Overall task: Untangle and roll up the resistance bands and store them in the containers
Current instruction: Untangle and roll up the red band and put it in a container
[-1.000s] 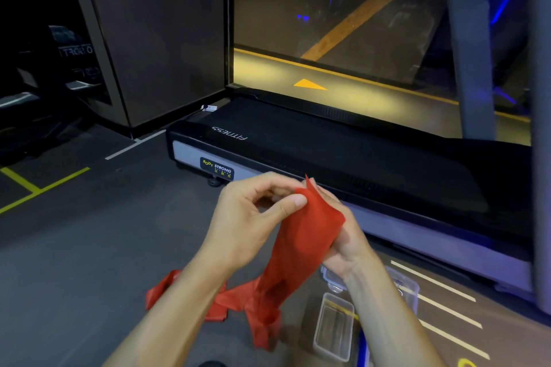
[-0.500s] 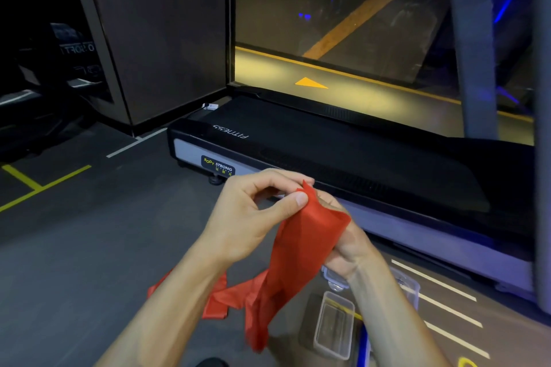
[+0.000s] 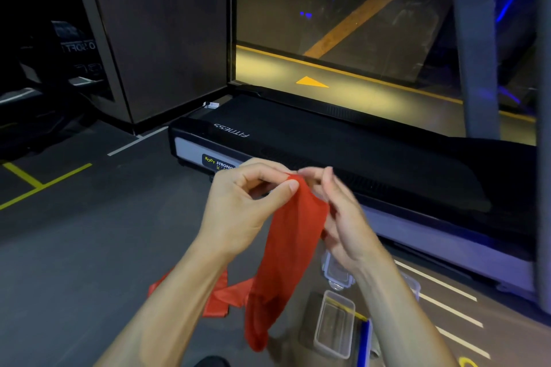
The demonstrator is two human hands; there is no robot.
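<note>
A red resistance band (image 3: 286,250) hangs from my two hands down to the grey floor, where its tail lies crumpled behind my left forearm. My left hand (image 3: 247,205) pinches the band's top end between thumb and curled fingers. My right hand (image 3: 337,217) is on the band's right side, fingertips curled at the same top end; it is motion-blurred. A clear plastic container (image 3: 335,323) stands open on the floor under my right forearm. A second clear container (image 3: 338,274) lies just behind it, partly hidden by my wrist.
A black treadmill deck (image 3: 343,140) runs across the floor right behind my hands, with a grey upright (image 3: 477,48) at the right. A blue strip (image 3: 363,343) lies beside the near container. Yellow and white lines mark the floor; a dark wall panel stands at left.
The band's top end has gone from a wide flat spread to a narrow bunch. My right hand came up from behind the band to its top edge. The hanging band has swung slightly.
</note>
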